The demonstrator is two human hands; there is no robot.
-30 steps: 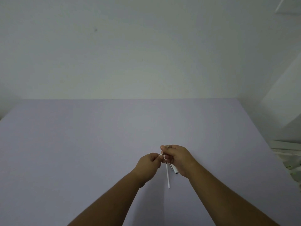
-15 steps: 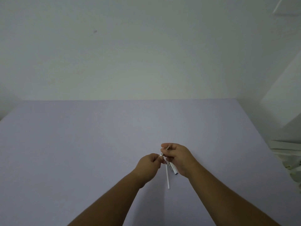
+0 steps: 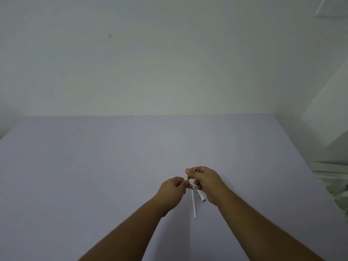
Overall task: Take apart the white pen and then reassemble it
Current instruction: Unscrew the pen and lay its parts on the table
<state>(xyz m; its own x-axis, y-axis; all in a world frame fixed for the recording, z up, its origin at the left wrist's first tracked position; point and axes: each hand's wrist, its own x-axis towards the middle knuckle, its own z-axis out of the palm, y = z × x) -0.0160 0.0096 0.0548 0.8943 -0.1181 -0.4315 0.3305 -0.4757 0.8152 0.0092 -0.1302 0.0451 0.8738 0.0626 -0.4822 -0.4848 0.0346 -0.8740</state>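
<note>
**White pen in pieces above the counter**

The left hand (image 3: 174,187) was pinched on a small silvery part (image 3: 187,178), likely the tip. Just right of it, a thin white refill (image 3: 193,202) hung down from between the hands. The right hand (image 3: 205,182) was closed around the pen barrel (image 3: 200,195), its end showing below the palm. The small part would best be kept pinched firmly over the lilac counter (image 3: 94,166), so nothing rolled away. Which fingers held the refill could not be made out; any spring was hidden.
</note>
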